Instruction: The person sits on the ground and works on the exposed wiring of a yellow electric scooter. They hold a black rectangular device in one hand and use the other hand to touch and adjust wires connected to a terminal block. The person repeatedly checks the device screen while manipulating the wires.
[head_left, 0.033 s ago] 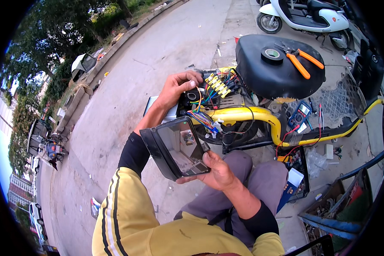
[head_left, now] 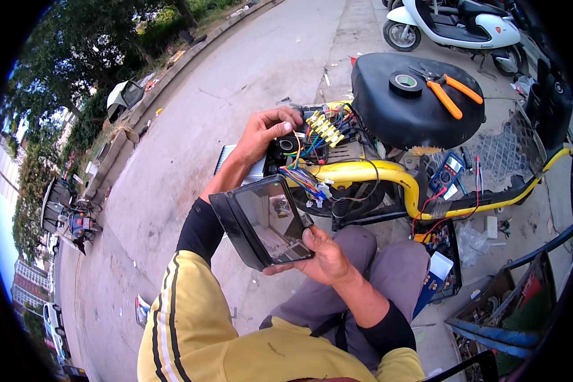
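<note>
My right hand [head_left: 328,256] grips a phone [head_left: 275,219] in a black flip case, thumb on its lower right edge. The dark screen shows a picture too small to make out. My left hand [head_left: 268,132] is closed at the rear of a yellow scooter frame [head_left: 356,169], fingers curled beside the exposed wiring; what they hold, if anything, is hidden. Right of those fingers lies a yellow terminal strip [head_left: 325,128] among coloured wires. Below it, a bundle of wires with white connectors [head_left: 309,183] hangs over the frame, behind the phone.
On the black seat [head_left: 388,95] lie a roll of black tape [head_left: 405,83] and orange-handled pliers [head_left: 449,95]. A multimeter [head_left: 449,170] with red leads rests on the footboard. An open toolbox [head_left: 453,280] and a blue-edged metal bin [head_left: 500,337] stand at right. A white scooter [head_left: 455,28] is parked beyond.
</note>
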Demonstrator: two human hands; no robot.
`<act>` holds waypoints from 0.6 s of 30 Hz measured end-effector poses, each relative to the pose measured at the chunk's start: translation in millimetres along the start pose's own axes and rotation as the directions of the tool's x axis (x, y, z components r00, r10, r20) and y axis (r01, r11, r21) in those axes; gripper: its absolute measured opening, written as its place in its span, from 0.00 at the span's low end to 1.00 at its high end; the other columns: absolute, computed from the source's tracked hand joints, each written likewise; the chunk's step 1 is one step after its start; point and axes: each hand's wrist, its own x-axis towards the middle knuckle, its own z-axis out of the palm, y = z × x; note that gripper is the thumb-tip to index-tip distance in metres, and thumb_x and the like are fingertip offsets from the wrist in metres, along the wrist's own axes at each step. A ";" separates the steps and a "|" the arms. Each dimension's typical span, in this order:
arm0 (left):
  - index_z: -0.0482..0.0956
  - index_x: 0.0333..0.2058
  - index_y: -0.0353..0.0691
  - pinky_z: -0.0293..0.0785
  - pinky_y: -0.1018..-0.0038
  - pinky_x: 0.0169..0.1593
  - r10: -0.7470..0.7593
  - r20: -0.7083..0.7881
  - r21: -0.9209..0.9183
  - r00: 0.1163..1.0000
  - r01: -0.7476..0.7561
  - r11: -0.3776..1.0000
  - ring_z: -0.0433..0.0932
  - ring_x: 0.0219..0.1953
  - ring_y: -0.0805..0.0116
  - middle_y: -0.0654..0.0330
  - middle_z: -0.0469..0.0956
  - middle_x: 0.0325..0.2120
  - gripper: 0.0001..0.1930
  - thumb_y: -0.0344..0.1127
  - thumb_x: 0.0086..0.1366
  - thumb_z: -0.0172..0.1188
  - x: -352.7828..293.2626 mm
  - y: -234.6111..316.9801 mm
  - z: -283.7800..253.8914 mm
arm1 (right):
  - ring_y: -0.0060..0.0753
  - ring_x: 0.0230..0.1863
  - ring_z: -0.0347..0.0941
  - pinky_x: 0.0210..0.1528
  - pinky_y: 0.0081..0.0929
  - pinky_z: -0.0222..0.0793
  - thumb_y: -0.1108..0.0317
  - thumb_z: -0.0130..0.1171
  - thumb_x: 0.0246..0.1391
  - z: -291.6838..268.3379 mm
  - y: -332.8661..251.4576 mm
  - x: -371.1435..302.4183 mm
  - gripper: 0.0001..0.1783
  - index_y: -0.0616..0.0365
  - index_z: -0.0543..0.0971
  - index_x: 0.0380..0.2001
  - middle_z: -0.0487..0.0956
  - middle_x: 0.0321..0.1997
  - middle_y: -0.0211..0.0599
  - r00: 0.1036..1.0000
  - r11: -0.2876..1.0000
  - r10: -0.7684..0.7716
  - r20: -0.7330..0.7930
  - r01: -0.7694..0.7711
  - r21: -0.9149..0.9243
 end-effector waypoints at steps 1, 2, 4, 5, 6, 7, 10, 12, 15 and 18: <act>0.85 0.36 0.32 0.72 0.71 0.59 -0.001 0.001 -0.002 1.000 0.001 1.000 0.77 0.51 0.70 0.58 0.83 0.47 0.08 0.33 0.70 0.68 0.8 0.8 -1.0 | 0.59 0.66 0.77 0.63 0.72 0.76 0.53 0.49 0.78 -0.5 -0.5 0.4 0.33 0.64 0.60 0.74 0.74 0.70 0.53 1.000 1.000 -0.001 0.003 0.001 -0.004; 0.85 0.35 0.32 0.72 0.71 0.59 -0.004 0.003 -0.005 1.000 0.004 1.000 0.77 0.51 0.70 0.58 0.83 0.47 0.08 0.33 0.70 0.68 0.3 0.7 -1.1 | 0.59 0.65 0.78 0.63 0.71 0.77 0.53 0.49 0.78 -0.5 -0.5 -0.2 0.33 0.65 0.60 0.74 0.75 0.69 0.54 1.000 1.000 -0.001 0.002 0.001 -0.004; 0.85 0.35 0.33 0.72 0.72 0.59 -0.010 0.006 -0.010 1.000 0.010 1.000 0.77 0.51 0.71 0.59 0.83 0.47 0.08 0.33 0.70 0.68 0.4 0.8 -1.7 | 0.60 0.64 0.78 0.63 0.70 0.77 0.53 0.49 0.78 0.0 -1.0 -0.8 0.33 0.65 0.59 0.74 0.76 0.68 0.55 1.000 1.000 -0.003 0.002 0.003 -0.005; 0.85 0.35 0.33 0.72 0.72 0.59 -0.013 0.004 -0.015 1.000 0.013 1.000 0.77 0.51 0.71 0.59 0.83 0.47 0.08 0.33 0.69 0.68 -0.4 0.6 -0.8 | 0.60 0.64 0.78 0.63 0.70 0.77 0.53 0.49 0.78 2.0 -0.5 -1.4 0.33 0.65 0.59 0.74 0.75 0.68 0.55 1.000 1.000 -0.006 -0.011 0.006 -0.004; 0.85 0.35 0.33 0.72 0.72 0.59 -0.015 0.002 -0.020 1.000 0.015 1.000 0.77 0.51 0.71 0.59 0.83 0.47 0.08 0.34 0.69 0.68 -0.6 0.5 -0.2 | 0.59 0.64 0.79 0.63 0.70 0.77 0.53 0.49 0.78 5.3 -0.6 -1.2 0.33 0.65 0.59 0.74 0.75 0.68 0.55 1.000 1.000 -0.010 -0.023 0.010 -0.004; 0.85 0.34 0.33 0.72 0.72 0.58 -0.018 -0.001 -0.024 1.000 0.018 1.000 0.77 0.51 0.71 0.60 0.83 0.47 0.08 0.34 0.69 0.68 -0.5 0.5 0.4 | 0.59 0.64 0.79 0.63 0.70 0.77 0.53 0.49 0.78 7.0 -0.7 -0.9 0.34 0.65 0.59 0.74 0.75 0.68 0.55 0.999 1.000 -0.015 -0.036 0.014 -0.004; 0.84 0.34 0.34 0.72 0.73 0.58 -0.015 0.021 -0.023 1.000 0.016 1.000 0.77 0.50 0.72 0.61 0.83 0.46 0.09 0.34 0.69 0.68 0.4 -1.7 -2.1 | 0.58 0.66 0.77 0.63 0.71 0.76 0.53 0.49 0.78 2.6 -1.0 -1.3 0.34 0.65 0.59 0.75 0.74 0.70 0.53 1.000 1.000 -0.007 0.002 0.007 -0.017; 0.84 0.33 0.34 0.72 0.73 0.58 -0.023 0.016 -0.015 1.000 0.023 1.000 0.77 0.50 0.72 0.61 0.83 0.46 0.09 0.35 0.69 0.68 0.0 1.3 -0.5 | 0.58 0.67 0.76 0.64 0.72 0.76 0.53 0.49 0.78 2.9 -0.8 -1.4 0.34 0.64 0.59 0.75 0.73 0.71 0.53 1.000 1.000 -0.011 -0.001 0.011 -0.006; 0.83 0.32 0.34 0.72 0.71 0.58 -0.034 0.002 -0.009 0.999 0.034 0.999 0.77 0.50 0.70 0.59 0.82 0.46 0.10 0.36 0.68 0.69 -0.5 2.7 1.6 | 0.58 0.68 0.75 0.63 0.73 0.76 0.53 0.50 0.78 5.1 -1.7 -1.3 0.34 0.64 0.59 0.75 0.73 0.72 0.53 1.000 1.000 -0.019 -0.005 0.019 0.000; 0.83 0.32 0.35 0.72 0.68 0.58 -0.047 -0.006 -0.008 0.999 0.046 0.999 0.77 0.52 0.66 0.57 0.82 0.46 0.11 0.37 0.67 0.71 -1.4 2.7 0.9 | 0.59 0.68 0.75 0.63 0.74 0.75 0.54 0.50 0.78 5.7 -1.7 -2.1 0.34 0.64 0.59 0.75 0.72 0.72 0.53 1.000 1.000 -0.027 -0.011 0.027 0.006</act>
